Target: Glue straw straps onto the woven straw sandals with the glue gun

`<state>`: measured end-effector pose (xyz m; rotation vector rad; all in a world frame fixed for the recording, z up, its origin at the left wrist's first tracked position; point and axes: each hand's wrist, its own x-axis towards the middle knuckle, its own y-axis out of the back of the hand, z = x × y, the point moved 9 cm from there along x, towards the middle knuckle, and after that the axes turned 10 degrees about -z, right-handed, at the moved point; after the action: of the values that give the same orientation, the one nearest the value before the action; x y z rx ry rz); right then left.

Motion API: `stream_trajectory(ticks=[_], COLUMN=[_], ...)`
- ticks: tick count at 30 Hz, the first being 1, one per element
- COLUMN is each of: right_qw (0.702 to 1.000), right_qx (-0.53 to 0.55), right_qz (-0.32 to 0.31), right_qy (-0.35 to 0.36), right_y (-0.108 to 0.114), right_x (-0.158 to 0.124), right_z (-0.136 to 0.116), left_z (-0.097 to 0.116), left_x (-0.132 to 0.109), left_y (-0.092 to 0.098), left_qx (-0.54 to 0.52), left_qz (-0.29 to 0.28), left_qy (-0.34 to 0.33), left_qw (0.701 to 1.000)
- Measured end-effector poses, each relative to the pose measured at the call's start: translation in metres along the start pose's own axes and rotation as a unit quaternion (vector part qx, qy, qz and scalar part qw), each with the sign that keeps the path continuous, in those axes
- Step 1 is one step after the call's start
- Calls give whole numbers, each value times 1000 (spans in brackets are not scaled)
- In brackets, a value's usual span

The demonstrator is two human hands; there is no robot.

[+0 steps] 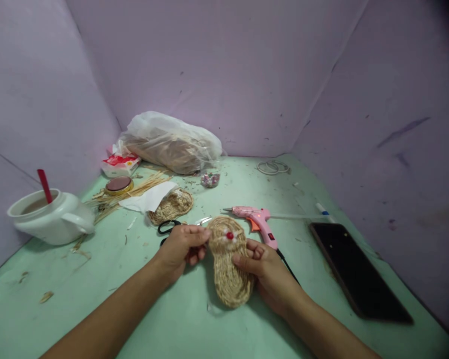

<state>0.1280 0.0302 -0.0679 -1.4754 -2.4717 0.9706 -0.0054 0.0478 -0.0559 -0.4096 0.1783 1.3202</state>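
Observation:
A small woven straw slipper is held up over the table, its strap facing me with a red bead and white beads at the centre. My right hand grips its right side, thumb on the front and fingers behind. On the other side, my left hand has its fingertips pinched at the slipper's upper left edge. Black-handled scissors lie just beyond my left hand, partly covered by it. Past the right hand rests a pink glue gun with a glue stick in its back.
Another woven slipper lies behind, partly under white paper. Around it are straw strands, a round tin, a cup of beads and a plastic bag. A white pot stands left, a phone right.

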Motion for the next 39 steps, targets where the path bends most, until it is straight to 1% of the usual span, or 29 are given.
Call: stream_trajectory(ticks=[3,5,8,10,13,16,18,22,26,29,31,34,36,39], right_qw=[998,997,995,995,997,999,1000,998,997,996,997,999,998,994], right_qx=[18,35,57,62,49,20,2,-19,-42,-48,-43,-38,-48,-65], right_qz=[33,42,29,13,-1,6,16,36,48,55,40,6,26,73], right_qy=[41,60,74,75,58,29,25,42,48,54,49,27,26,44], right_y=[11,16,14,9,2,1,4,10,12,13,10,5,9,20], right_x=[2,3,4,4,1,-1,-1,1,1,-1,-2,-1,-1,-2], right_z=[-9,-12,-14,-15,-13,-7,-5,-6,-5,-8,-10,-14,-18,-23], left_z=[-1,-8,-20,-22,-22,-20,-19,-18,-18,-18,-18,-18,-17,-17], left_x=[-2,-5,-9,-10,-10,-10,-11,-12,-12,-12,-11,-11,-10,-9], left_y=[-3,-8,-24,-30,-28,-27,-30,-41,-45,-46,-45,-39,-35,-34], left_qx=[-40,-26,10,21,29,35,43,55,58,49,40,43,55,69], left_qz=[0,-9,-67,-84,-54,-26,-31,-54,-52,-50,-47,-26,-13,-17], left_qy=[1,30,79,84,67,56,48,24,-12,-27,-24,-14,-14,-13], left_qw=[999,999,995,993,996,997,997,997,997,997,998,999,998,997])
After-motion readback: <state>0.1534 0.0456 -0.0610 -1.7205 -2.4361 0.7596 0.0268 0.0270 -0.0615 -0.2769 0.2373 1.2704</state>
